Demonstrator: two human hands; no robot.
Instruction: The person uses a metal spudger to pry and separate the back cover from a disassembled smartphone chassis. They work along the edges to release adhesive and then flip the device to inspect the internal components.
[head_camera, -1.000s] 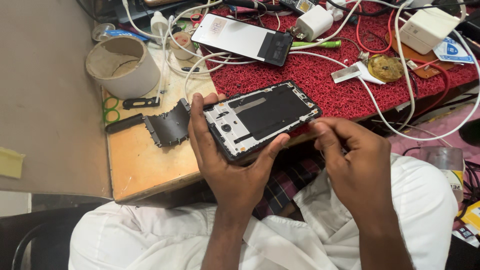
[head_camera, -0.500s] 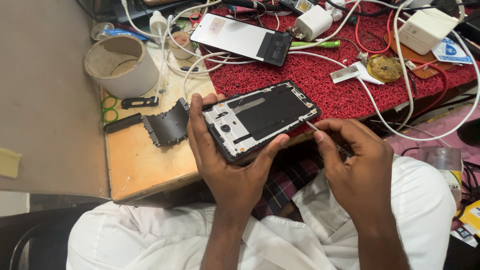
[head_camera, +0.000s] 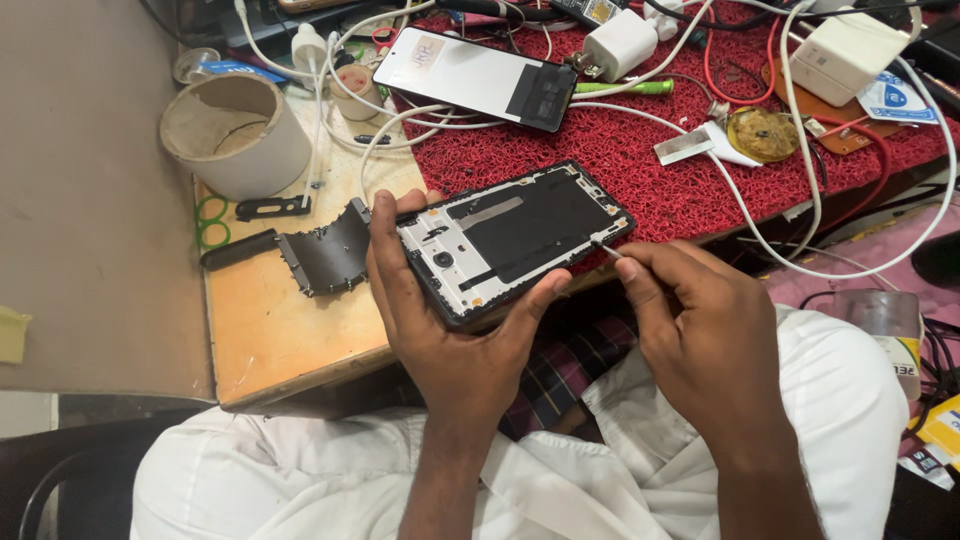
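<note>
the left hand (head_camera: 450, 330) cradles an opened phone frame (head_camera: 515, 240) from below, thumb curled over its near long edge and fingers wrapped over the far left corner, so the frame sits tilted above the front edge of the wooden bench (head_camera: 280, 330). its inside faces up: a pale metal plate with a round camera hole on the left, a dark panel on the right. the right hand (head_camera: 715, 340) pinches a thin metal tool (head_camera: 608, 250) between thumb and forefinger, closed tight on it, and the tip touches the frame's lower right corner. just left of the frame a bent black shield piece (head_camera: 325, 250) lies on the bench, with a round white tub (head_camera: 235, 130) farther back. behind, on the red mat (head_camera: 640, 170), a second phone (head_camera: 475, 78) lies flat among white cables, near a white charger (head_camera: 620, 42).
</note>
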